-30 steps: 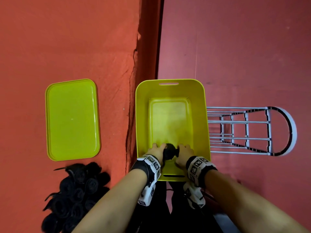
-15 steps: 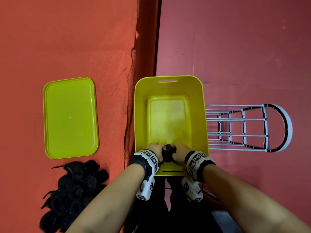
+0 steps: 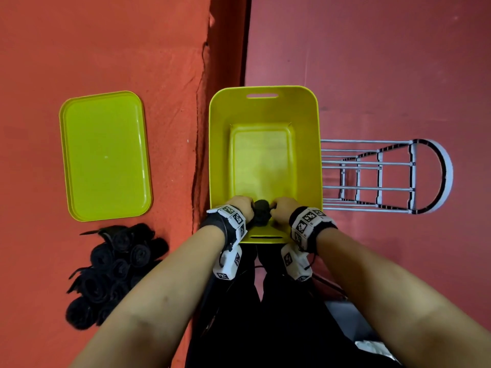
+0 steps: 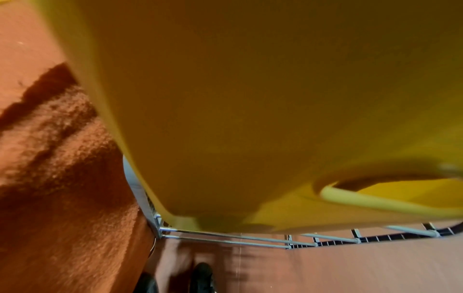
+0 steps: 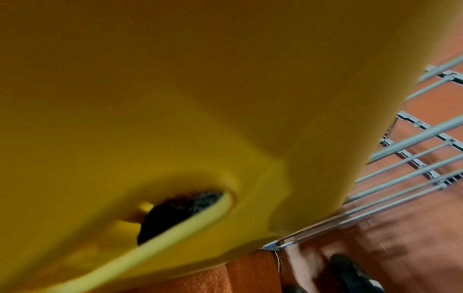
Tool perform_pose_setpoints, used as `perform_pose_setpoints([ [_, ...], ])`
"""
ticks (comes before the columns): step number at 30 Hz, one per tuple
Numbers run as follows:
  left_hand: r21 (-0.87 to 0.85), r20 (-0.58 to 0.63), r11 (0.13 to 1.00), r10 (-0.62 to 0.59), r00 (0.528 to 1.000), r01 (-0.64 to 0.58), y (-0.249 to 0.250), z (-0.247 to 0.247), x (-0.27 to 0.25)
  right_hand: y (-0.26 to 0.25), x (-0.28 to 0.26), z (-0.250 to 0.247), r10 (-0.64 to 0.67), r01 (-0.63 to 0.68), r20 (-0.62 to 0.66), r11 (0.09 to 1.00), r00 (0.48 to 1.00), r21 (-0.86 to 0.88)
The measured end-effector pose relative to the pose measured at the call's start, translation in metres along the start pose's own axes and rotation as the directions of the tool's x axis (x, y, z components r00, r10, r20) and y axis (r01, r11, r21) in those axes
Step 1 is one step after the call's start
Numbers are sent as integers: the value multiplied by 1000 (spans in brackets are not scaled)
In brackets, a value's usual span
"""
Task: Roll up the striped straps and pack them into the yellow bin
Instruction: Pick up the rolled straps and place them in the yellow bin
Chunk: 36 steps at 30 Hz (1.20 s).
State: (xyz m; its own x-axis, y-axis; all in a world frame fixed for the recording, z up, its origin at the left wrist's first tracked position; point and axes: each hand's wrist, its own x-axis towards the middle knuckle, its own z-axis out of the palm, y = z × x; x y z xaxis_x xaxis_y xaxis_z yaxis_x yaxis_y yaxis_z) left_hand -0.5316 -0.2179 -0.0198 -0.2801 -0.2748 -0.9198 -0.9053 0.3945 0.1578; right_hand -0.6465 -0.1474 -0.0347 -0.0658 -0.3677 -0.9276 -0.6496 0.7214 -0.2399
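A yellow-green tray [image 3: 106, 158] lies flat on the orange-red carpet [image 3: 106, 49] at far left, with a heap of rolled black straps [image 3: 114, 272] piled just below it. To the right, past a seam in the floor covering, stands the yellow bin [image 3: 220, 155], its base bare except at the near end. There a person's left hand [image 3: 240, 207] and right hand [image 3: 284, 208] meet inside the near wall, each with fingers curled round one end of a dark rolled strap [image 3: 261, 212] held between them, low in the bin. The right wrist view catches that dark roll [image 5: 172, 214] through the bin's handle slot. Marker-patterned bands wrap both wrists. A grey wire rack [image 3: 385, 176] lies on the floor beside the bin at far right.
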Motion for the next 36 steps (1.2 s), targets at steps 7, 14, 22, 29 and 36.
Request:
perform_pose_setpoints([
  [7,-79,-27,997,19,999,-21,-4,-3,-8,5,-8,-11,27,-36,48,979,998,198],
  [14,-114,-74,993,-21,997,13,-4,-9,-5,3,-18,-23,58,-62,23,973,998,223],
  [22,60,-50,998,39,998,-36,-2,7,1,4,-15,-17,67,-70,38,995,997,72],
  [29,152,19,985,75,997,-78,-1,18,16,7,-8,-15,55,-59,124,998,991,30],
  [36,222,-15,964,153,988,-146,-3,15,16,13,2,-10,109,-110,19,963,994,246],
])
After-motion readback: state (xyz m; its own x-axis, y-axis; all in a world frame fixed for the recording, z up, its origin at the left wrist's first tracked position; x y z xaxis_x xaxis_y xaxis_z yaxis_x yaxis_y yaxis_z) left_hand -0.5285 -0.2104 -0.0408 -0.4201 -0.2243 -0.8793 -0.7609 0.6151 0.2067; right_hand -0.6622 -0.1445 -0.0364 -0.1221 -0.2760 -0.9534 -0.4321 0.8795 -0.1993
